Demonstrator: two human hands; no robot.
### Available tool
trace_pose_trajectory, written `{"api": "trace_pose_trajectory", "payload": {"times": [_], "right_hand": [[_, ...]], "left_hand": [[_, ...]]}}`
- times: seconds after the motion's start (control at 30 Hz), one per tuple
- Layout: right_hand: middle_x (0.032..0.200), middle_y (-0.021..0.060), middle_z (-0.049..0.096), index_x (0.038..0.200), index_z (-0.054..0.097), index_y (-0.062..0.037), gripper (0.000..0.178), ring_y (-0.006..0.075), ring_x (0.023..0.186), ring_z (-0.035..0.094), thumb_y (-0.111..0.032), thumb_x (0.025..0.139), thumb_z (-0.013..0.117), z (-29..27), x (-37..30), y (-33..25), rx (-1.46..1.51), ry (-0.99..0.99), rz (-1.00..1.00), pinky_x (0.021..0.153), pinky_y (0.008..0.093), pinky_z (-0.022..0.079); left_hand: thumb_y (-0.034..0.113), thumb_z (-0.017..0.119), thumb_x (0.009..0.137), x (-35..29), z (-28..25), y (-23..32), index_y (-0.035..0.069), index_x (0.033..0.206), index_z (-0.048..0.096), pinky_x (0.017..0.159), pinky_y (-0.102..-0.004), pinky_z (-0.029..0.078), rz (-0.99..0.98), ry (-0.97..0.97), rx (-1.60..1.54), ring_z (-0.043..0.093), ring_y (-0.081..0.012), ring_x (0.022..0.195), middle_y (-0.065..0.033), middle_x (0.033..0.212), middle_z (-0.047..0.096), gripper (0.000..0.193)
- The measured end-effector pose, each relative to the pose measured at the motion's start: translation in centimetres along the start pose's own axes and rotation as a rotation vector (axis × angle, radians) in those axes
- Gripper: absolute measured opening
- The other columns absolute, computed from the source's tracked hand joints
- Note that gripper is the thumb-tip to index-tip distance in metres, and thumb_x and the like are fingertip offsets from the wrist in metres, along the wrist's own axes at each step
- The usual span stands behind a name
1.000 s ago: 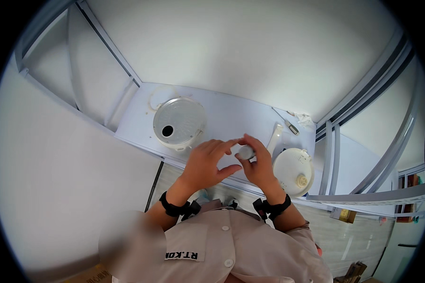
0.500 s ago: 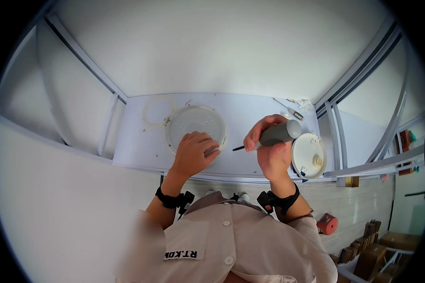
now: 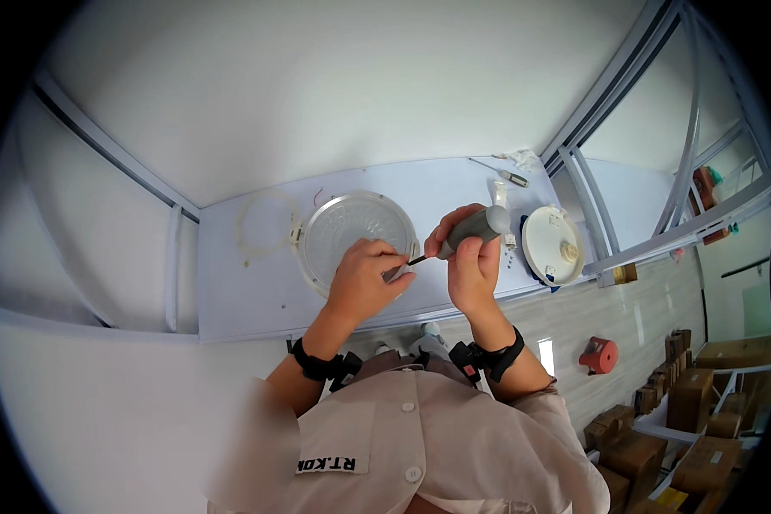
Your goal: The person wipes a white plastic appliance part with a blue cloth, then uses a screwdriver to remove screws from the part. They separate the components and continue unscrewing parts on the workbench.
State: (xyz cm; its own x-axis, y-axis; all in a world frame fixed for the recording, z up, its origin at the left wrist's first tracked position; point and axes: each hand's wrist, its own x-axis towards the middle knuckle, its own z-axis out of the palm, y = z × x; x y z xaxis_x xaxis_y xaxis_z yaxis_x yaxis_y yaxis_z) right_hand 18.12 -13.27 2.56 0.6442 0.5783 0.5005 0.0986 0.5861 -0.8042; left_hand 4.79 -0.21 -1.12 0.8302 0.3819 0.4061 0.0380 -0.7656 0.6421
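A round, translucent panel with a pale rim, like a ceiling lamp [image 3: 351, 224], lies on the white table. My left hand [image 3: 367, 276] rests over its near right edge, fingers curled toward the thumb. What they pinch there, if anything, is hidden. In my right hand [image 3: 471, 272] is a grey-handled screwdriver [image 3: 473, 233], gripped round the handle and tilted. Its dark shaft points left and down, with the tip close by my left fingertips at the lamp's rim. Whether it touches a screw is too small to tell.
A white round base [image 3: 541, 244] with small fittings lies at the right. Beyond it are another screwdriver [image 3: 512, 178] and crumpled white material [image 3: 521, 158]. A thin pale ring [image 3: 247, 231] lies at the left. Frame posts flank the table; a red stool [image 3: 599, 355] and boxes [image 3: 692, 398] stand right.
My right hand has brought the screwdriver left and down, so its tip now meets the area by my left fingers. The view has shifted; the left hand stays at the lamp's edge.
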Motion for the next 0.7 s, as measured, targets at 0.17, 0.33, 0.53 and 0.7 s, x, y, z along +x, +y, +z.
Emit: {"api": "trace_pose_trajectory", "payload": {"times": [0.17, 0.33, 0.53, 0.7], "right_hand": [[0.097, 0.009, 0.062, 0.125, 0.047, -0.0055, 0.061, 0.0171, 0.082, 0.062, -0.061, 0.104, 0.062, 0.2, -0.1, -0.3, -0.004, 0.044, -0.004, 0.074, 0.0343, 0.052], [0.099, 0.0087, 0.061, 0.127, 0.047, -0.0055, 0.059, 0.0168, 0.082, 0.062, -0.058, 0.105, 0.064, 0.8, -0.1, -0.1, 0.001, 0.048, -0.012, 0.074, 0.034, 0.052], [0.102, 0.008, 0.061, 0.129, 0.046, -0.0058, 0.055, 0.0164, 0.084, 0.061, -0.053, 0.106, 0.064, 0.9, 0.0, 0.0, -0.013, 0.018, -0.007, 0.075, 0.0334, 0.052], [0.101, 0.0069, 0.062, 0.122, 0.052, -0.0047, 0.045, 0.0156, 0.085, 0.061, -0.038, 0.102, 0.075, 1.0, 0.4, -0.2, -0.097, -0.005, 0.009, 0.076, 0.0329, 0.052]], "left_hand": [[0.016, 0.09, 0.075, -0.3, 0.2, -0.4, 0.008, 0.098, 0.084, 0.081, -0.0403, 0.056, 0.048, 0.027, 0.003, 0.065, -0.0271, 0.088, -0.0028, 0.095, 0.072, 0.025], [0.016, 0.09, 0.075, -0.1, -0.1, -0.1, 0.008, 0.098, 0.084, 0.08, -0.0397, 0.056, 0.049, 0.013, -0.002, 0.066, -0.0269, 0.088, -0.0028, 0.096, 0.074, 0.025], [0.016, 0.09, 0.075, 0.0, -0.4, 0.2, 0.006, 0.099, 0.084, 0.077, -0.0376, 0.057, 0.039, 0.005, -0.001, 0.066, -0.0251, 0.087, -0.0026, 0.096, 0.075, 0.026], [0.016, 0.091, 0.075, 0.0, -0.4, 0.0, 0.006, 0.098, 0.084, 0.078, -0.0375, 0.058, 0.068, 0.014, 0.004, 0.067, -0.0247, 0.087, -0.0022, 0.096, 0.076, 0.026]]}}
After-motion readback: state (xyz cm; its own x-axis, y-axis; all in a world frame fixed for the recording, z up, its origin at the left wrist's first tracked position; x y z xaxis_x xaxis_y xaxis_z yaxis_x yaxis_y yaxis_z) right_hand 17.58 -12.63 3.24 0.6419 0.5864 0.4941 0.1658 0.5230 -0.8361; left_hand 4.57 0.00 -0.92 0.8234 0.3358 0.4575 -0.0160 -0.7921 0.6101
